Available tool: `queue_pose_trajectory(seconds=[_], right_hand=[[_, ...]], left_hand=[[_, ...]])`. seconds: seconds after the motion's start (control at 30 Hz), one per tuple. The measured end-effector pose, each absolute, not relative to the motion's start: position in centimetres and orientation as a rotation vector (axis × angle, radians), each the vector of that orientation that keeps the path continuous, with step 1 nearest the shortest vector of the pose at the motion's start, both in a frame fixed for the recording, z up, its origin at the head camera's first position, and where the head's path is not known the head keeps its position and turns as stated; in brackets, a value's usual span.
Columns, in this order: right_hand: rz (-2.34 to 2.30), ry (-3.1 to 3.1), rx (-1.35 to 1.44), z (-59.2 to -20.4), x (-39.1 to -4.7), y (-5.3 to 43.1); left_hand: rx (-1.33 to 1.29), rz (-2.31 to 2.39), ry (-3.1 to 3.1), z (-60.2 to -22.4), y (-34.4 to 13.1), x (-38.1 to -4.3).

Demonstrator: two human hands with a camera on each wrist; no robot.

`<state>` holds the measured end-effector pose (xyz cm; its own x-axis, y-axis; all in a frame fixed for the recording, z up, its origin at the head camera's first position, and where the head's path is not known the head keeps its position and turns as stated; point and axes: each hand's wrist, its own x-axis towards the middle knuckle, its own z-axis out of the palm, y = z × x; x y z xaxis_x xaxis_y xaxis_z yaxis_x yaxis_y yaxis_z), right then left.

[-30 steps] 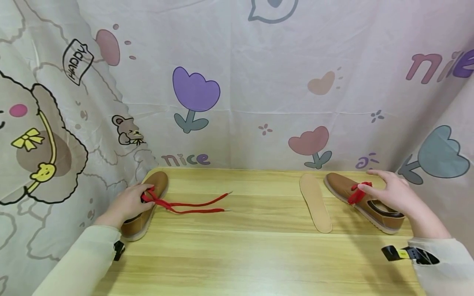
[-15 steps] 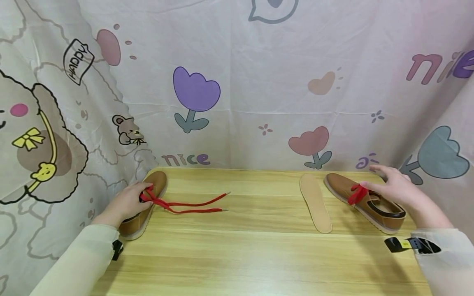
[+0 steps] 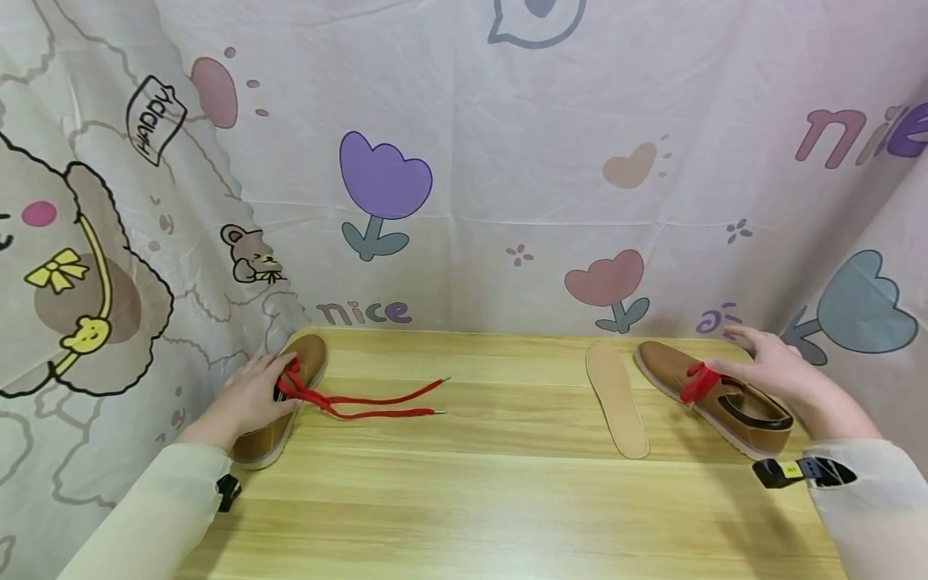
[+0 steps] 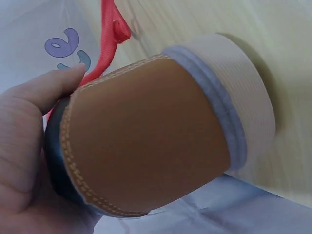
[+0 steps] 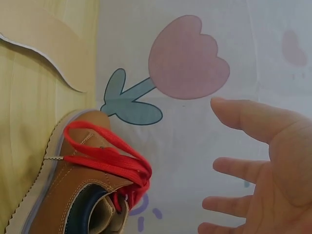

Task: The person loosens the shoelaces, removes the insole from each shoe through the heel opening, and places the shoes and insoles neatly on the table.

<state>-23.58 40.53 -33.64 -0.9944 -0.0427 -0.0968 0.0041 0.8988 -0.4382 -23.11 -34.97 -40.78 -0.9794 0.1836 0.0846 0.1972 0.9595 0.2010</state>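
Observation:
My left hand point(image 3: 250, 403) grips a brown leather shoe point(image 3: 312, 354) at the table's left side, thumb and fingers over its opening. In the left wrist view, the shoe's stitched heel point(image 4: 146, 136) faces the camera and the thumb lies along its dark collar. Untied red laces point(image 3: 391, 414) trail from it to the right, metal tips lying on the table. At the right side sits the matching shoe point(image 3: 663, 360), its red laces point(image 3: 701, 383) gathered in loops. My right hand point(image 3: 779, 374) hovers over that shoe, fingers spread and holding nothing, as the right wrist view shows.
A flat tan insole point(image 3: 619, 403) lies on the wooden table point(image 3: 464, 499), left of the right shoe. Behind and at both sides hangs a printed curtain point(image 3: 493, 185) with flowers and cartoon animals. Black straps point(image 3: 805, 472) circle the pale sleeves.
My left hand and its shoe have shifted slightly left, the lace tips dragging along. My right hand has pulled slightly up and back from the right shoe's laces. The insole stays put.

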Motion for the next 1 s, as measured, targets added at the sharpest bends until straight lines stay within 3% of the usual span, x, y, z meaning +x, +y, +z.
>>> queue_pose_trajectory(seconds=[1.0], right_hand=[[-0.666, 2.954, -0.049, -36.7, -25.2, 41.9]], left_hand=[[-0.421, -0.361, -2.906, -39.6, -30.5, -22.2]])
